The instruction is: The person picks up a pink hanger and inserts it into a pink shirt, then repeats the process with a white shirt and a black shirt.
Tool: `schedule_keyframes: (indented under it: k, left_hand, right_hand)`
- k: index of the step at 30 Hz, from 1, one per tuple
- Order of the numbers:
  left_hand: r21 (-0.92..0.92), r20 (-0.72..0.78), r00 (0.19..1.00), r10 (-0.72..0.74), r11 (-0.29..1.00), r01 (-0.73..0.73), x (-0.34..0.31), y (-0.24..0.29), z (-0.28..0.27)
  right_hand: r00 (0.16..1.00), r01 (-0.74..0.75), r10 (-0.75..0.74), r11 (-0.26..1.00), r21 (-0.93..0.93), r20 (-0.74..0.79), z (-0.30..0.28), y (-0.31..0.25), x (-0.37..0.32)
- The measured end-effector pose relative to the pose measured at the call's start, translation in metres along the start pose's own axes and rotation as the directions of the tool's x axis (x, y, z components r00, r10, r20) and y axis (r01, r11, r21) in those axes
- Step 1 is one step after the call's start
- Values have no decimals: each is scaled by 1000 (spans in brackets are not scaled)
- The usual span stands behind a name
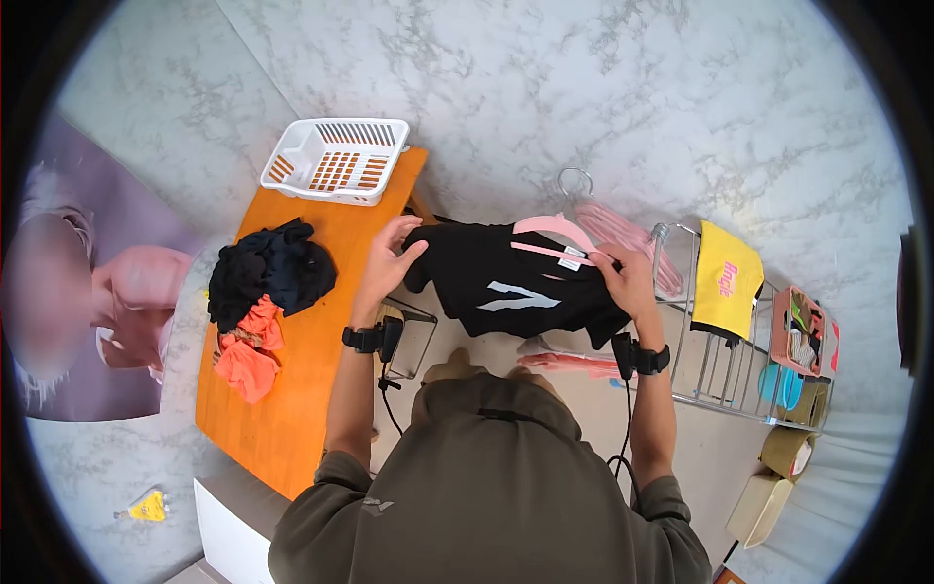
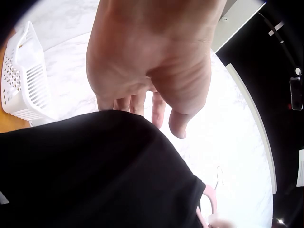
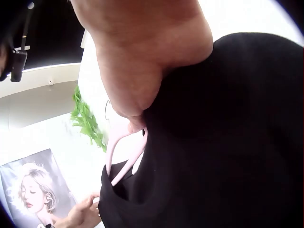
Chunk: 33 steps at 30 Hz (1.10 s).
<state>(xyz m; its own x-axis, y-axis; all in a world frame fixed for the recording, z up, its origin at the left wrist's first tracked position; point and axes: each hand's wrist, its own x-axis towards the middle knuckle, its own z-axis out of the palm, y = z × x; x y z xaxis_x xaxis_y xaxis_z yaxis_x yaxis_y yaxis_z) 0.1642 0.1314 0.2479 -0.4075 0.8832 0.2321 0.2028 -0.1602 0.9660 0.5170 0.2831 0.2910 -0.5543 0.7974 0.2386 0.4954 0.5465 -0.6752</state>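
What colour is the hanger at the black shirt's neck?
Pink hanger; clearest in the head view.

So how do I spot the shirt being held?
Find the orange table with the white basket. Beside it, between the left hand and right hand, is a black T-shirt on a pink hanger. Unlike the crumpled clothes heap, it is spread out with a pale slash print.

Black shirt (image 1: 506,287), pink hanger (image 1: 550,229)

Black T-shirt (image 1: 516,287) is matt cloth on a smooth pink plastic hanger (image 1: 550,226). Far-left basket (image 1: 336,161) is glossy white plastic, table (image 1: 292,409) smooth orange wood, right rack (image 1: 720,378) shiny metal wire.
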Motion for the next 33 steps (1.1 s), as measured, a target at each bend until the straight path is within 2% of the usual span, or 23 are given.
schedule_keyframes:
  k: [2, 3, 5, 6, 9, 11, 12, 14, 15, 17, 22, 24, 25, 27, 31, 33]
  left_hand:
    - [-80, 63, 991, -115, 990, 120, -3, -15, -7]
    - [-79, 62, 992, -114, 990, 119, -4, -21, -12]
    - [65, 156, 962, -224, 974, 216, -7, -31, -21]
    - [64, 156, 962, -223, 974, 215, -7, -26, -20]
    - [91, 172, 967, -188, 981, 174, -4, -20, -18]
    - [-130, 167, 982, -94, 985, 116, 1, -37, -16]
    - [-131, 166, 982, -92, 985, 115, 2, -39, -19]
    - [90, 168, 975, -144, 987, 131, 4, -43, -25]
    - [88, 170, 975, -141, 988, 128, 7, -41, -24]
    - [-9, -35, 996, -85, 996, 84, 11, -36, -22]
    - [5, -82, 996, 25, 1000, -25, 10, -17, -21]
    - [-4, -170, 976, 135, 991, -137, 7, -9, -20]
    - [-4, -168, 977, 135, 991, -137, 5, -5, -21]
    - [122, -193, 956, 221, 972, -200, 0, 0, -25]
    - [139, -169, 962, 216, 971, -194, -10, 3, -29]
    - [174, -82, 984, 161, 974, -145, -14, -8, -32]
  right_hand:
    - [999, -7, 6, 1000, -21, -32, -11, -7, 1]
    - [999, -5, 4, 1000, -21, -33, -14, -4, 1]
    - [997, -12, 8, 999, -51, -71, -21, 2, 1]
    - [996, 9, -11, 1000, -28, -89, -22, 1, 1]
    - [996, 52, -53, 998, -17, -73, -25, 4, -1]
    - [996, 49, -50, 999, -18, -77, -25, 5, -2]
    - [996, 42, -43, 999, -17, -84, -25, 6, -2]
    - [995, 39, -42, 999, -32, -91, -25, 11, -3]
    - [995, 34, -38, 998, -46, -97, -25, 14, -3]
    - [995, 23, -29, 998, -66, -91, -25, 20, -5]
    - [991, -18, 7, 996, -88, -133, -23, 30, -9]
    - [985, -34, 12, 992, -124, -173, -22, 29, -10]
    - [984, -37, 15, 992, -124, -175, -22, 29, -9]
    - [977, -8, -17, 993, -116, -213, -21, 28, -8]
    - [965, -7, -18, 996, -93, -263, -21, 34, -10]
    - [942, 45, -76, 994, -101, -328, -19, 35, -10]
